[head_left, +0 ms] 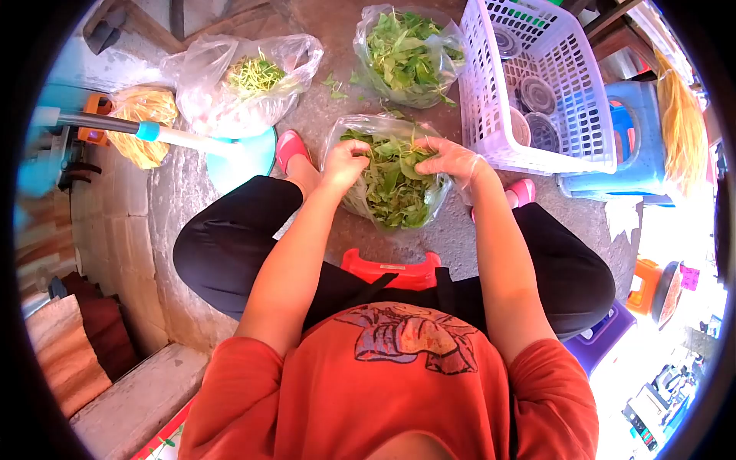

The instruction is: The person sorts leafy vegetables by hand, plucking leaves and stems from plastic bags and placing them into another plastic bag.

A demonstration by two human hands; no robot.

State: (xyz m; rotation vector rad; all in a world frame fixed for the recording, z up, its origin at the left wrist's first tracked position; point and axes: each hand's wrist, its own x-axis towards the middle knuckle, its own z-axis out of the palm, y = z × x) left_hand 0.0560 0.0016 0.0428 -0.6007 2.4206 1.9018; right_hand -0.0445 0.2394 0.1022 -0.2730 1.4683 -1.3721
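Note:
In front of me a clear plastic bag (334,146) stands open on the floor, filled with leafy greens (395,184). My left hand (346,162) is over the bag's left side, its fingers curled and pinched together at the leaves. On the right, my right hand (445,159) appears to wear a thin clear plastic glove. Its thumb and fingers close on some greens at the bag's upper right. Beyond lies a second clear bag of loose leaves (406,57). A third plastic bag (222,92) at the upper left holds thin green stems (255,74).
A white plastic basket (537,157) with round containers stands at the right, beside a blue stool (640,126). A red stool (391,270) is between my legs. A pole (180,138) with a turquoise disc (241,157) reaches in from the left, near a yellow bag (142,126).

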